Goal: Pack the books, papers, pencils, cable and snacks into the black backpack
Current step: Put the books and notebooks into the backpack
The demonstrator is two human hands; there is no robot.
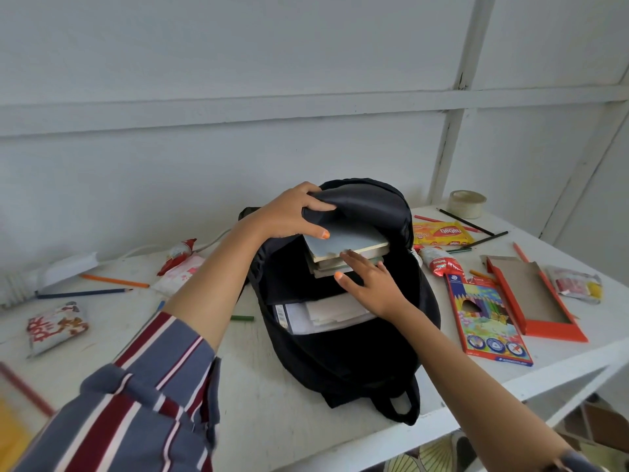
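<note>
Inside the black backpack [340, 352] on the white table [272, 413], my left hand [292, 216] grips the flap up so the mouth stays wide, while my right hand [371, 284], fingers flat and straight, pushes the stacked books [350, 248] deeper above the papers [326, 316].

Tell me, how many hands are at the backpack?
2. The left hand grips the top flap of the backpack; the right hand rests flat against the books inside. No others show.

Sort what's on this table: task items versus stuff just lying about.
Task items: black backpack, books, papers, loose pencils, yellow snack pack, white cable.
Lying about: tape roll, empty orange tray.
</note>
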